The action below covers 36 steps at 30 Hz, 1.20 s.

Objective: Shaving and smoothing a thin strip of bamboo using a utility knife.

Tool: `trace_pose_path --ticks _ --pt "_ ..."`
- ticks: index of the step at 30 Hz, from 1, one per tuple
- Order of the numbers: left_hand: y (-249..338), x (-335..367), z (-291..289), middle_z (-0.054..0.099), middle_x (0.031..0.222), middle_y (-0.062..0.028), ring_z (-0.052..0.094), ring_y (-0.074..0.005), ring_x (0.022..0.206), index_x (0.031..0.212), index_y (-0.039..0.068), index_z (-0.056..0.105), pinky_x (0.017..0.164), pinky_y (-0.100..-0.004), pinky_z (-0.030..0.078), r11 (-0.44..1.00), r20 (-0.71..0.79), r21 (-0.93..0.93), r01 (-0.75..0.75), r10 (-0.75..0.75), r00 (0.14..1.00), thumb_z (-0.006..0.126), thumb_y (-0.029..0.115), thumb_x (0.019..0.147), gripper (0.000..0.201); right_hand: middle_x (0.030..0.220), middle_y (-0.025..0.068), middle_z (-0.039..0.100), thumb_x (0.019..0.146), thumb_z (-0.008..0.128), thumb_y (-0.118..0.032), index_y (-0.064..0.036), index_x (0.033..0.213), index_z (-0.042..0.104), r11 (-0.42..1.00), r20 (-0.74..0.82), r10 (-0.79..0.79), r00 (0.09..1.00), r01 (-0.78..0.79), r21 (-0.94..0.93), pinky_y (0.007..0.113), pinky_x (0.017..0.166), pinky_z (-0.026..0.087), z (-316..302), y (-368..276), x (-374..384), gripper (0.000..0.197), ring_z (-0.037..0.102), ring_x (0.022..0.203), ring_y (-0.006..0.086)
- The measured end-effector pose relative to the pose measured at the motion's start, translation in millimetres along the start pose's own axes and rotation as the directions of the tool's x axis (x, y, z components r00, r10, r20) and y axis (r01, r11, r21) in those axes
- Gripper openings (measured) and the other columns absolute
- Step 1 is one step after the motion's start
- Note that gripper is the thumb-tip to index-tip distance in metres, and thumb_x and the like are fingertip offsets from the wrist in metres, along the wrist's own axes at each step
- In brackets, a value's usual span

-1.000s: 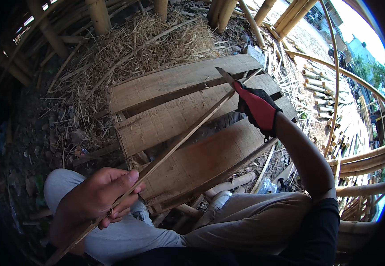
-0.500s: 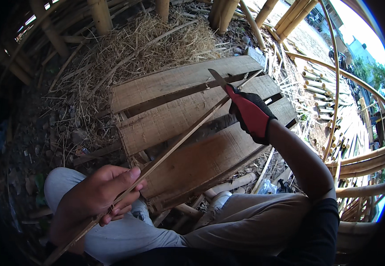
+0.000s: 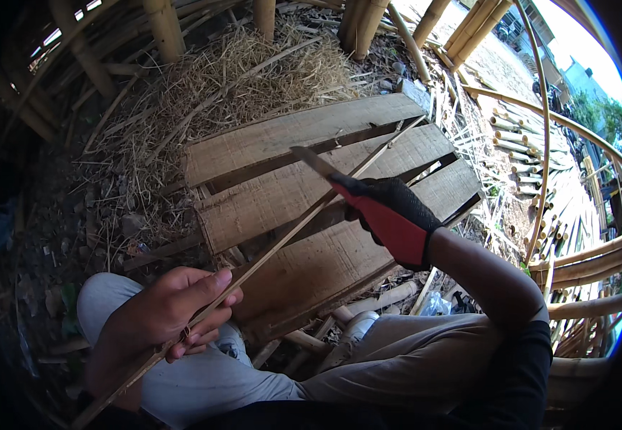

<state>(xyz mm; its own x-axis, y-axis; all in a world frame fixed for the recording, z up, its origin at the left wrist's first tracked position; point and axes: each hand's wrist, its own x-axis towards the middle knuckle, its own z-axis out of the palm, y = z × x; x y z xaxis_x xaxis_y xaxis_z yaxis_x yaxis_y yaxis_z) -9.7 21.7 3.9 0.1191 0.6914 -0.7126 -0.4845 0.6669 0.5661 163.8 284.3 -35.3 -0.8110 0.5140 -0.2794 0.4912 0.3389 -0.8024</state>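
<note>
My left hand (image 3: 164, 315) is bare and closed around the near end of a long thin bamboo strip (image 3: 282, 240) that runs diagonally up to the right over the planks. My right hand (image 3: 389, 215), in a red and black glove, grips a knife (image 3: 313, 161). The blade points up and left and lies against the strip about halfway along it. Both hands sit above my knees in light trousers.
Three weathered wooden planks (image 3: 275, 136) lie side by side on the ground in front of me. Dry straw and shavings (image 3: 253, 64) are heaped behind them. Bamboo poles (image 3: 569, 258) and split strips are stacked at the right and along the back.
My right hand with the knife has slid down the strip toward me and to the left. The left hand keeps its hold in the same place.
</note>
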Motion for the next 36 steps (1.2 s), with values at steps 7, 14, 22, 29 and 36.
trace_pose_path --ticks 7,14,22,29,36 --pt "-1.9 0.4 -0.1 0.04 0.047 -0.0006 0.04 -0.0087 0.031 0.087 0.005 0.043 0.029 -0.0191 0.034 0.999 -0.005 -0.035 -0.014 0.014 1.0 0.035 0.042 0.104 0.041 0.062 0.0005 0.055 0.093 0.054 -0.056 -0.0056 0.084 0.065 0.967 0.017 0.227 0.974 -0.227 0.116 0.024 0.042 0.037 15.2 -11.0 -14.5 0.052 0.048 0.046 0.0084" --pt "-0.8 0.3 0.8 0.04 0.047 -0.0007 0.039 -0.0088 0.03 0.087 0.005 0.043 0.029 -0.0197 0.034 1.0 -0.004 -0.006 0.005 -0.005 1.0 0.034 0.041 0.105 0.041 0.058 -0.002 0.052 0.098 0.052 -0.036 -0.0055 0.081 0.062 0.929 0.086 0.236 0.968 -0.251 0.272 0.024 0.041 0.036 23.4 -13.6 -18.2 0.037 0.047 0.045 0.0075" --pt "-2.1 1.7 0.7 0.04 0.047 -0.0021 0.039 -0.0097 0.029 0.088 0.004 0.043 0.028 -0.0198 0.032 0.999 -0.018 -0.034 -0.005 0.004 1.0 0.034 0.04 0.105 0.041 0.066 0.0046 0.059 0.099 0.046 -0.051 -0.002 0.083 0.062 0.962 0.169 0.173 0.97 -0.203 0.18 0.029 0.057 0.045 22.6 -13.0 -14.0 0.054 0.055 0.058 0.0188" --pt "-2.4 -2.1 3.9 0.04 0.046 -0.0019 0.038 -0.0099 0.029 0.087 0.004 0.043 0.028 -0.0201 0.033 1.0 -0.045 -0.012 0.007 -0.007 0.999 0.035 0.039 0.105 0.04 0.082 0.0097 0.069 0.099 0.05 -0.039 -0.0072 0.107 0.066 0.994 0.282 -0.108 0.953 0.111 0.003 0.034 0.073 0.051 28.9 -12.8 -27.7 0.036 0.065 0.075 0.0198" --pt "-3.1 0.3 4.7 0.041 0.048 -0.0003 0.04 -0.008 0.032 0.088 0.005 0.045 0.029 -0.0197 0.034 1.0 -0.021 -0.019 -0.016 0.016 1.0 0.036 0.04 0.104 0.04 0.078 0.0112 0.067 0.102 0.046 -0.028 -0.0092 0.119 0.064 0.961 0.197 -0.269 0.943 0.276 -0.008 0.032 0.074 0.051 38.1 -20.0 -38.5 0.031 0.065 0.072 0.0214"
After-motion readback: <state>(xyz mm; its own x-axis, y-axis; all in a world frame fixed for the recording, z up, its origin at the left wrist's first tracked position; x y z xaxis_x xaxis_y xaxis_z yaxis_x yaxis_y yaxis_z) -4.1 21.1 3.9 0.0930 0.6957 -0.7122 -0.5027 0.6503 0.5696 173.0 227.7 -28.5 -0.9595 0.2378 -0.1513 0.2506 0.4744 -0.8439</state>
